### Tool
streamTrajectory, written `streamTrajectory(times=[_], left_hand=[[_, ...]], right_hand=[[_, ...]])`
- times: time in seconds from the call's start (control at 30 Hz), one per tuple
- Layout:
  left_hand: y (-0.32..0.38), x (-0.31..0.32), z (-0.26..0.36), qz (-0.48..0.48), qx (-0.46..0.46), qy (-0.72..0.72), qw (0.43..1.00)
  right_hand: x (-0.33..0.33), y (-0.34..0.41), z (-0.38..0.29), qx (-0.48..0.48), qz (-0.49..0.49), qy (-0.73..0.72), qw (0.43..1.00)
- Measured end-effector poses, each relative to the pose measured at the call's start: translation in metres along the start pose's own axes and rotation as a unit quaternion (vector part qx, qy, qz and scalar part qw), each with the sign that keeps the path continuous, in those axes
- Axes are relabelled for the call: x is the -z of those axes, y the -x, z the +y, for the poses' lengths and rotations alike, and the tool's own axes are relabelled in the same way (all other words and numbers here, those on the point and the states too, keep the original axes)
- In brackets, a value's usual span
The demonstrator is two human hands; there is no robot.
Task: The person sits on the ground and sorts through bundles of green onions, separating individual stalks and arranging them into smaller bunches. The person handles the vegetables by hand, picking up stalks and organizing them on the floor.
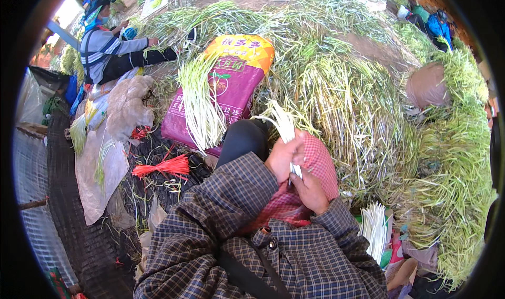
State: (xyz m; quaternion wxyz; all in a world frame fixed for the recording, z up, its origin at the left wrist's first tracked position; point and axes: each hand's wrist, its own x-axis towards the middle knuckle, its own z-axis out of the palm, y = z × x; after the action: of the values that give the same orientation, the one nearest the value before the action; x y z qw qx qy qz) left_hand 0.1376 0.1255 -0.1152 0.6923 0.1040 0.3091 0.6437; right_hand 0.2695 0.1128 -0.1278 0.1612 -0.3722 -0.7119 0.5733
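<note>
My left hand (285, 157) grips a small bunch of pale stalks (285, 123) above a red checked cloth on my lap (321, 157). The bunch's tops fan out towards the upper left. Just below, my right hand (309, 188) closes its thumb and fingers on the lower ends of the same bunch. Ahead of my knee lies a purple and yellow printed sack (240, 78), with a larger bundle of green-white stalks (201, 105) across its left part. A bundle of red plastic ties (162, 167) rests on dark material to the left.
Long green and straw-coloured stalks (347, 113) are heaped ahead and to the right. White stalks (373, 228) stand at my lower right. A co-worker (106, 50) sits at upper left beside a pale plastic bag (130, 105). A brown bundle (428, 86) lies at right.
</note>
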Motion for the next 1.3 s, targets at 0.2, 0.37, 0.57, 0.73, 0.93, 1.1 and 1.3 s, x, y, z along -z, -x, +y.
streamTrajectory(times=[0.2, 0.37, 0.57, 0.73, 0.93, 1.1, 1.3], left_hand=[[-0.018, -0.012, 0.080, -0.017, -0.117, 0.098, 0.988], [-0.017, 0.007, 0.032, 0.072, 0.029, 0.031, 0.996], [0.021, 0.016, -0.030, 0.114, 0.192, -0.023, 0.974], [0.024, -0.006, -0.005, -0.073, 0.274, 0.262, 0.923], [-0.004, -0.014, 0.003, 0.045, 0.157, 0.012, 0.987], [-0.004, -0.019, -0.011, 0.080, 0.236, -0.026, 0.968], [-0.012, -0.025, -0.009, 0.030, 0.210, -0.021, 0.977]], right_hand=[[0.015, 0.039, 0.014, 0.012, 0.084, 0.054, 0.995], [0.041, 0.017, 0.004, 0.087, 0.178, 0.235, 0.952], [0.040, 0.004, 0.057, 0.027, 0.114, 0.334, 0.935], [0.083, -0.014, 0.153, -0.110, 0.220, 0.206, 0.947], [0.153, -0.047, 0.179, -0.226, 0.310, 0.055, 0.922], [0.208, -0.110, 0.218, -0.205, 0.366, 0.125, 0.899], [0.204, -0.153, 0.174, -0.394, 0.159, 0.248, 0.871]])
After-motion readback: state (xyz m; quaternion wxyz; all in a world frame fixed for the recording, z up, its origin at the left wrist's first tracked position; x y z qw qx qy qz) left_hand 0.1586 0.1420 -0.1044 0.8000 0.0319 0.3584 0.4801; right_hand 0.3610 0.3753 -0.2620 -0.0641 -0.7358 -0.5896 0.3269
